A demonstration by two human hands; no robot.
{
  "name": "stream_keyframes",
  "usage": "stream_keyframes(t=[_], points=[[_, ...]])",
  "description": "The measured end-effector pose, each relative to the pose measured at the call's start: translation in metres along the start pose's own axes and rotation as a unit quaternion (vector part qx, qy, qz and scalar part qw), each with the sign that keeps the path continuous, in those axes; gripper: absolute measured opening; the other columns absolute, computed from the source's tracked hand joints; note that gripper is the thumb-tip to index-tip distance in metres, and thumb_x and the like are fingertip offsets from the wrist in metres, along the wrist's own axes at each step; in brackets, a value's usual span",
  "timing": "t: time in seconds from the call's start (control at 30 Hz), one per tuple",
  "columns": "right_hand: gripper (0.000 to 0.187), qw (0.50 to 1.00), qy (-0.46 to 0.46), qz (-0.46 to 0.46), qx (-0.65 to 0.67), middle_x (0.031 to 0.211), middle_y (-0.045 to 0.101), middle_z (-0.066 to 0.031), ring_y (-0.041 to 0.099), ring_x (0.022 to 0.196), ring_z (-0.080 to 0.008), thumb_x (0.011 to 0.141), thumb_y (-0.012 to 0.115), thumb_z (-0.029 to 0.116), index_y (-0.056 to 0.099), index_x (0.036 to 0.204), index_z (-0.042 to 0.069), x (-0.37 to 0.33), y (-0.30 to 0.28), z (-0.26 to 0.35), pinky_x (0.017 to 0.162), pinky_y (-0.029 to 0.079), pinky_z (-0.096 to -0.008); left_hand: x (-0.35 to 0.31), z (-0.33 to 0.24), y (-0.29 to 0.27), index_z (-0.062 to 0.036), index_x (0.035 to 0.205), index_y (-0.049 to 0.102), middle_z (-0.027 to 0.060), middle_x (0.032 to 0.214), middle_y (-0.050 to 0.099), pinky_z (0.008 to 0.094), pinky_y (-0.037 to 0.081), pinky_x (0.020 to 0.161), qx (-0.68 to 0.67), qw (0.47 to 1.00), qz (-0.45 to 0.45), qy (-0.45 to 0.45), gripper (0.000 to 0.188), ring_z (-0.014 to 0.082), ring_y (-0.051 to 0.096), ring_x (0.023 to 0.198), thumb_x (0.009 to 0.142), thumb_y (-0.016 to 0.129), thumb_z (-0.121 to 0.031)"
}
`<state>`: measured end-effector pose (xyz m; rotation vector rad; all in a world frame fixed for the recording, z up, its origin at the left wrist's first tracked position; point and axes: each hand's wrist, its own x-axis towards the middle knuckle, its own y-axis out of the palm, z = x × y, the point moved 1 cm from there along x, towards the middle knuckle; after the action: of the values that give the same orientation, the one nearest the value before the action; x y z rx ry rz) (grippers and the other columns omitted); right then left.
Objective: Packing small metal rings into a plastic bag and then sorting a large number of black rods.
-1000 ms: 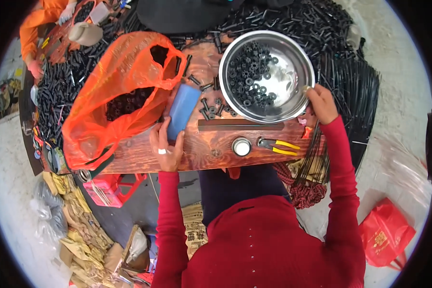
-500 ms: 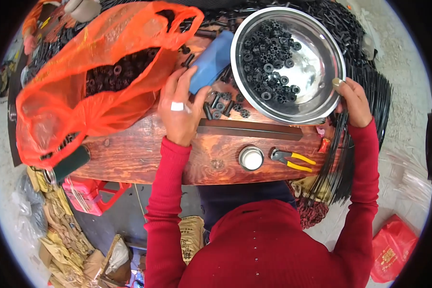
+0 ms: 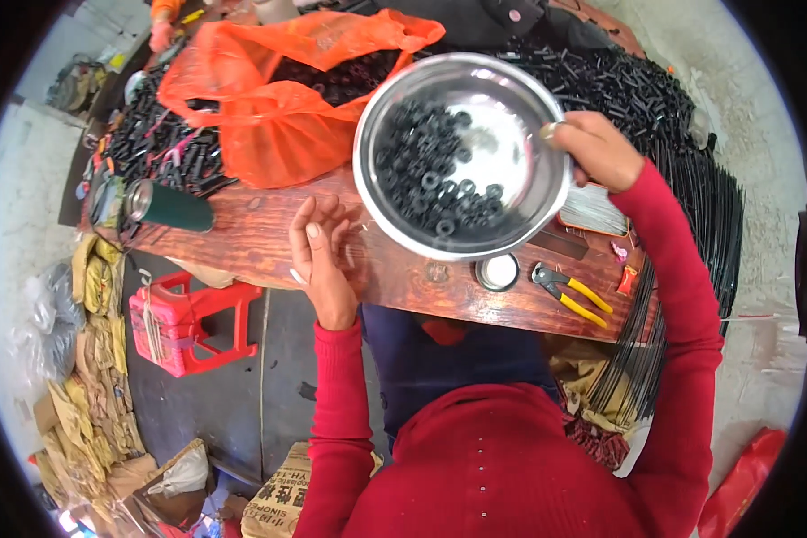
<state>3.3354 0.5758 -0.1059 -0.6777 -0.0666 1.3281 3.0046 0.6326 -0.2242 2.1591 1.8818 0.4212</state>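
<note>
A shiny metal bowl (image 3: 504,154) is tilted above the wooden table, with many small black ring-shaped parts (image 3: 432,179) gathered toward its left and lower side. On the bowl's right rim, my right hand (image 3: 603,151) is closed, the thumb lying over the edge. My left hand (image 3: 325,255) is at the bowl's lower left, apart from it, with loosely bent fingers spread and nothing visible in them. A white band wraps one of its fingers. Behind the bowl, an orange plastic bag (image 3: 282,139) gapes, with more black parts inside.
A white-topped round tin (image 3: 497,271), yellow-handled pliers (image 3: 572,293) and a box of thin pale pins (image 3: 594,209) lie near the front edge. Left are a green flask (image 3: 175,206) and a red stool (image 3: 238,316). Black rods (image 3: 704,215) hang off the right. Another person's hand (image 3: 160,36) shows far left.
The bowl has moved left and nearer in my right hand. My left hand has left the blue object, which is no longer visible. The orange bag appears farther right and back as the view shifted.
</note>
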Motion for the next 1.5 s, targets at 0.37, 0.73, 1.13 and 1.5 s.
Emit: stream_keyframes(t=[0.37, 0.73, 1.13, 1.5], points=[[0.035, 0.986, -0.028, 0.163, 0.036, 0.063, 0.059, -0.0034, 0.054, 0.048, -0.0103, 0.093, 0.050, 0.028, 0.064, 0.096, -0.004, 0.025, 0.141, 0.000, 0.044, 0.044, -0.0258, -0.016, -0.021, -0.037, -0.0006, 0.145, 0.030, 0.0138, 0.140, 0.043, 0.0346, 0.035, 0.107, -0.011, 0.996, -0.063, 0.064, 0.055, 0.0221, 0.046, 0.125, 0.092, 0.043, 0.001], [0.026, 0.881, -0.309, -0.214, -0.289, 0.098, 0.059, -0.0152, 0.059, 0.095, -0.0357, 0.087, 0.060, 0.023, 0.059, 0.108, 0.007, 0.005, 0.150, 0.042, 0.078, 0.048, -0.0464, 0.000, -0.024, -0.046, 0.0001, 0.137, 0.041, 0.0141, 0.134, 0.050, 0.0359, 0.041, 0.105, -0.106, 0.983, -0.105, 0.105, 0.059, 0.0225, 0.053, 0.119, 0.080, 0.034, 0.015], [0.049, 0.780, -0.535, -0.097, -0.309, 0.121, 0.056, -0.0082, 0.050, 0.114, -0.0288, 0.081, 0.064, 0.037, 0.057, 0.123, 0.013, 0.020, 0.203, 0.074, 0.103, 0.033, -0.0489, -0.006, -0.046, -0.041, 0.0018, 0.129, 0.049, 0.0166, 0.122, 0.059, 0.0351, 0.049, 0.096, -0.182, 0.981, -0.048, 0.042, 0.057, 0.0235, 0.061, 0.107, 0.075, 0.037, 0.015], [0.047, 0.796, -0.553, 0.087, -0.230, 0.130, 0.053, -0.0151, 0.053, 0.117, -0.0336, 0.083, 0.067, 0.030, 0.058, 0.124, 0.009, -0.002, 0.121, 0.129, 0.098, 0.043, -0.0423, 0.032, -0.099, 0.013, 0.0048, 0.127, 0.050, 0.0149, 0.121, 0.059, 0.0322, 0.051, 0.092, -0.132, 0.991, 0.038, -0.001, 0.056, 0.0219, 0.062, 0.104, 0.073, 0.039, 0.014]])
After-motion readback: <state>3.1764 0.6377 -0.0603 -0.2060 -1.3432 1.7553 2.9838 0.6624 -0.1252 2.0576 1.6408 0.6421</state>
